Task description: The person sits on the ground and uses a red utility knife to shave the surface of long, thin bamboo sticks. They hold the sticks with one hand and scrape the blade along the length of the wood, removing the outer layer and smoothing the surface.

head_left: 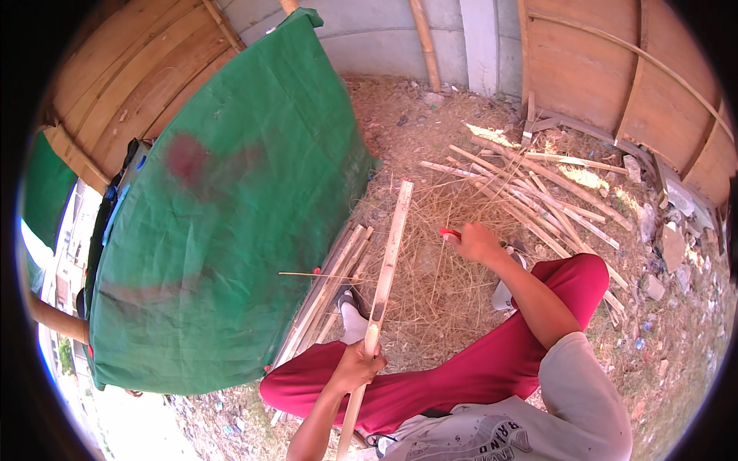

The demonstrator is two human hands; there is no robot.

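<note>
Gripping a long bamboo strip (393, 253) in the single head view, a seated person's left hand (358, 366) is wrapped firmly around its lower length, the far end slanting up and forward beyond the fist. To the right of that grip and farther forward, the right hand (477, 244) is closed on a small red implement (449, 233), well apart from the strip; its exact kind is too small to tell.

Work appears well under way, judging by the thick mat of straw-coloured shavings (438, 307) ahead of and between the two hands. Narrow slats (327, 296) lie roughly parallel to the left of the strip, while a looser heap of bamboo poles and strips (538, 200) sprawls beyond the right hand. Which pile is finished, and how many pieces remain, cannot be told; the held strip looks partway through.

Pale and flat-sided, the strip carries a darker, rougher patch just above the left fist, apparently a node. The shavings are dry, thin and curling. Left of the grip, a creased green tarpaulin (238, 207) bears a dark reddish stain; beneath the forearms spread smooth crimson trousers (461, 376). Jagged rubble (673, 247) lies far to the right.
</note>
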